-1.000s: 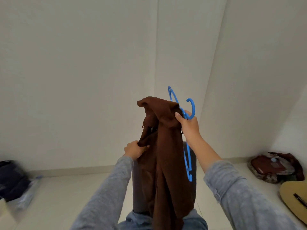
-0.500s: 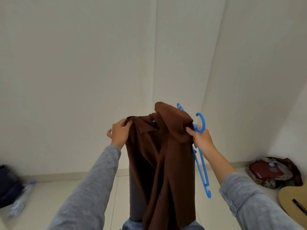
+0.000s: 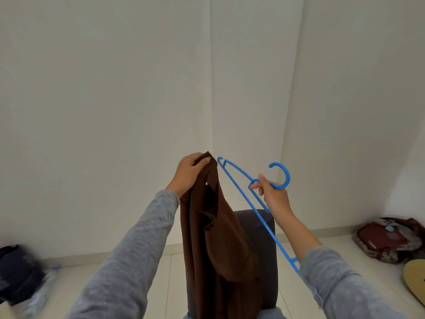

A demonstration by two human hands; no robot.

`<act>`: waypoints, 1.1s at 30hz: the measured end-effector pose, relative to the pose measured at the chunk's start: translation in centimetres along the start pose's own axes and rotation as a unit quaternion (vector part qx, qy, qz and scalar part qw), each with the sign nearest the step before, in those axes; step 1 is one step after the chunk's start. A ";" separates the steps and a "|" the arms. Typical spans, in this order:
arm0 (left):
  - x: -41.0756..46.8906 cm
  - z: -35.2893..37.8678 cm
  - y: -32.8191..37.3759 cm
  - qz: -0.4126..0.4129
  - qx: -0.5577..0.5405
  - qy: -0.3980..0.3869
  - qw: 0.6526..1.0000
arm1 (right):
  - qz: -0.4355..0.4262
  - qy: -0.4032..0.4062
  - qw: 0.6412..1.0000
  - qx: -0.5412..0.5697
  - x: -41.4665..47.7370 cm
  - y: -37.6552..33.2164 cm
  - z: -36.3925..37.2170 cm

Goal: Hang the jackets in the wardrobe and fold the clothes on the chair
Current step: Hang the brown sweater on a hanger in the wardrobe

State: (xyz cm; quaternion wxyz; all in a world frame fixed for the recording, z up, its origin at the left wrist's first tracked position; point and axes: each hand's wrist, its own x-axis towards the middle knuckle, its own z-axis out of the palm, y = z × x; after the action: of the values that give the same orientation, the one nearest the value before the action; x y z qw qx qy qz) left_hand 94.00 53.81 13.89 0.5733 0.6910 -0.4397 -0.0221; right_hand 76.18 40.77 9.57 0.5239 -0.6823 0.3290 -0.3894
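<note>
A brown jacket [image 3: 213, 245] hangs down in front of me, pinched at its top by my left hand [image 3: 192, 173]. My right hand [image 3: 272, 194] grips a blue plastic hanger [image 3: 257, 208] just below its hook, to the right of the jacket. The hanger is tilted, its far tip close to the jacket's top and apart from the cloth. Behind the jacket stands the dark back of a chair [image 3: 259, 261]. A bit of pale blue cloth [image 3: 271, 314] shows at the bottom edge.
White walls meet in a corner ahead. On the floor at the left lie a dark bag [image 3: 16, 270] and a plastic bottle [image 3: 43, 288]. At the right are a reddish patterned bundle [image 3: 388, 240] and a guitar body [image 3: 414, 279].
The hanger has come out of the jacket. My right hand moved right with only the hanger, while my left hand shifted to the jacket's top and now holds it alone.
</note>
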 end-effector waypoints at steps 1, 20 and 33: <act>-0.1 0.1 0.2 -0.002 0.004 -0.012 1.000 | -0.005 0.013 1.000 0.027 0.0 -0.6 -0.1; 0.5 3.4 0.3 -0.164 0.150 -0.023 0.975 | -0.068 0.033 0.889 0.453 -0.6 -9.9 1.1; 1.5 0.3 4.5 -0.163 0.015 -0.007 0.986 | -0.173 0.074 0.933 0.307 -0.8 -8.5 0.8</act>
State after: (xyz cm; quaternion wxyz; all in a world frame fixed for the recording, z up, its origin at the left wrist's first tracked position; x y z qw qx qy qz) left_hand 92.12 52.81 18.12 0.5486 0.7617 -0.3253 -0.1140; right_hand 76.85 43.85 17.53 0.6066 -0.5040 0.1079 -0.6052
